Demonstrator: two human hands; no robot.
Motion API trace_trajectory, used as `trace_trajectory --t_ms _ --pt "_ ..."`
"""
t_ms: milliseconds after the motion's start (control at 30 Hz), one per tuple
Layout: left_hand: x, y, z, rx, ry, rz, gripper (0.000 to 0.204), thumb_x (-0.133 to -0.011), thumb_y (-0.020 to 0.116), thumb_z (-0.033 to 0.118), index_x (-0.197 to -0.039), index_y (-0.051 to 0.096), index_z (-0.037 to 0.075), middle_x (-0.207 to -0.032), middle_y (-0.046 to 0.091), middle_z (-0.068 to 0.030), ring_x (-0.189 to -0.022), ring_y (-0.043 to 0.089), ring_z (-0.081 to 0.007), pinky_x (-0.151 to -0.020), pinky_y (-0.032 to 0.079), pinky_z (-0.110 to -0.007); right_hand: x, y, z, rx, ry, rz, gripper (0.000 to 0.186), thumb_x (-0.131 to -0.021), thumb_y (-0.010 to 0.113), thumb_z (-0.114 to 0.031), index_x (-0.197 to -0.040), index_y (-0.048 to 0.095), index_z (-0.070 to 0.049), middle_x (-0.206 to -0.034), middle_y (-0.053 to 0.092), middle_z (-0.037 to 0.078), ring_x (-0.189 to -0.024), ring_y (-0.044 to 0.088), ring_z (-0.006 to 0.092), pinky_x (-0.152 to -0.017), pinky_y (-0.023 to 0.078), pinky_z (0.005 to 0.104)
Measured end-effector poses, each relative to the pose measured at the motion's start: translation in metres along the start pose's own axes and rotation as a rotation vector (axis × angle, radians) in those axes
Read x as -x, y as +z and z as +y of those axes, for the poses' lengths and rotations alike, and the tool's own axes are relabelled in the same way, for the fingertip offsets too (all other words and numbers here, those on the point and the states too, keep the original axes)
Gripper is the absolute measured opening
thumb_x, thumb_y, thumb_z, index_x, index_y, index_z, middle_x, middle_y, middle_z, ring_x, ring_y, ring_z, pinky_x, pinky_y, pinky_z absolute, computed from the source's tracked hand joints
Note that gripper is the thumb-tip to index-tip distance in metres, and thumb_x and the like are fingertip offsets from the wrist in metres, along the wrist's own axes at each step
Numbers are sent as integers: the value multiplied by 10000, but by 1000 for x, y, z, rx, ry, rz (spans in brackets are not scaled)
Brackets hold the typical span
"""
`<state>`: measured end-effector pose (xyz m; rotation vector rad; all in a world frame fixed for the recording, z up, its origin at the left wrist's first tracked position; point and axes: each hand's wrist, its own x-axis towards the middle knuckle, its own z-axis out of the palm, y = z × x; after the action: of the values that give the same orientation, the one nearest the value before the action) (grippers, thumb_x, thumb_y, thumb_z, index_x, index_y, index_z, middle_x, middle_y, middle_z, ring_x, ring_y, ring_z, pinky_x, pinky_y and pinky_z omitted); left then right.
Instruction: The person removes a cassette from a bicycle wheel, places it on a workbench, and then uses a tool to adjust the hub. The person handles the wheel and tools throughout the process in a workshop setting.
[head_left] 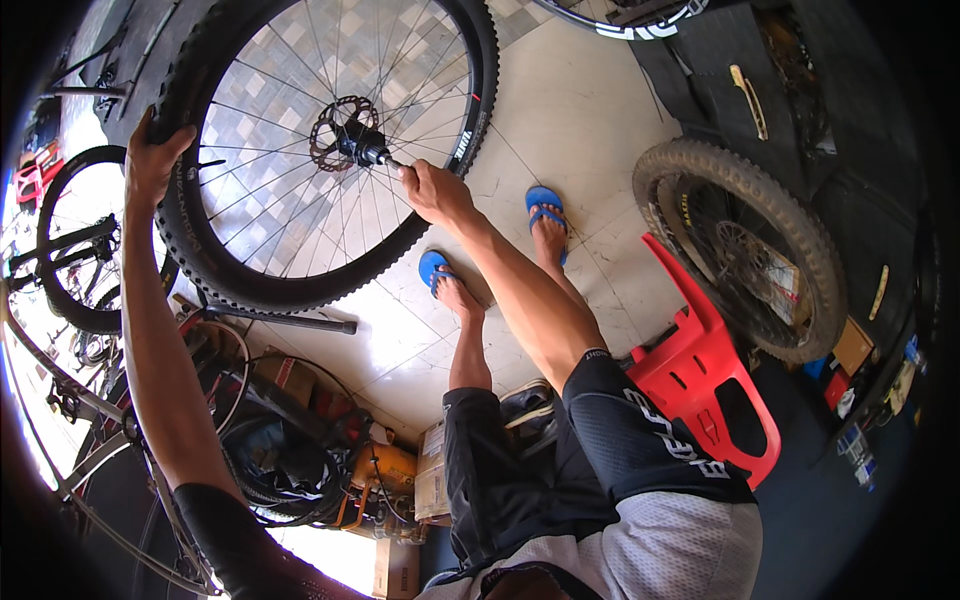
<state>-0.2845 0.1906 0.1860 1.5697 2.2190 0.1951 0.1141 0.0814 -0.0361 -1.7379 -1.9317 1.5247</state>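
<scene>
– So, what is being held up here?

– A bike wheel [330, 150] with a knobby black tyre [200, 240] is held up in the air, above the tiled floor [580, 120]. The tyre is gripped at its left side by the left hand [152, 160], with the fingers curled over the tread.

– And what is done with the right hand?

– The right hand [432, 190] is closed around the end of the axle [385, 158] that sticks out of the hub [358, 143]. A brake disc [335, 130] is fixed around that hub, in the middle of the spokes.

– What else can be seen?

– Two feet in blue flip-flops [545, 205] are planted on the floor below the wheel. A red plastic stool [700, 370] is seen just beside the right leg. Behind the stool, a second wheel [745, 260] with a dusty tyre is leaned against dark things. Bike frames [70, 250] and a heap of cables [290, 460] are seen on the left.
</scene>
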Motion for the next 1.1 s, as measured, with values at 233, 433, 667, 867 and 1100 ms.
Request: trace_trajectory --t_ms 233,433,667,867,1100 --pt "9 1 44 -25 23 61 1031 -697 837 477 -1496 498 -80 -1283 691 -282 -1157 691 -336 -1012 521 -397 -3 -18 -11 87 94 -65 535 -1075 430 -469 -1001 672 3 -914 728 274 -888 706 488 -788 555 563" --pt "11 3 66 -66 69 110 981 -687 825 447 -1484 534 -44 -1261 704 -268 -1112 710 -353 -992 537 -404 -1 -18 -13 120 72 -8 481 -1071 474 -431 -964 649 5 -819 724 272 -816 729 465 -748 580 559" --pt "21 1 81 -87 104 143 845 -692 818 432 -1382 625 -16 -1126 742 -240 -973 732 -321 -911 556 -406 11 -21 -22 161 66 16 533 -1073 457 -500 -1034 629 3 -844 715 276 -854 710 471 -766 553 577" --pt "28 0 85 -80 106 133 838 -676 805 449 -1366 637 4 -1111 744 -238 -960 738 -335 -900 566 -417 7 -25 -20 49 144 -46 584 -1099 385 -484 -1038 632 42 -880 717 324 -874 706 524 -807 558 598" --pt "36 3 102 -86 122 169 865 -653 783 468 -1374 636 15 -1137 739 -255 -1013 737 -374 -938 560 -439 8 -15 3 93 2 32 416 -1063 524 -417 -1099 532 -2 -811 707 273 -812 705 496 -734 553 581"
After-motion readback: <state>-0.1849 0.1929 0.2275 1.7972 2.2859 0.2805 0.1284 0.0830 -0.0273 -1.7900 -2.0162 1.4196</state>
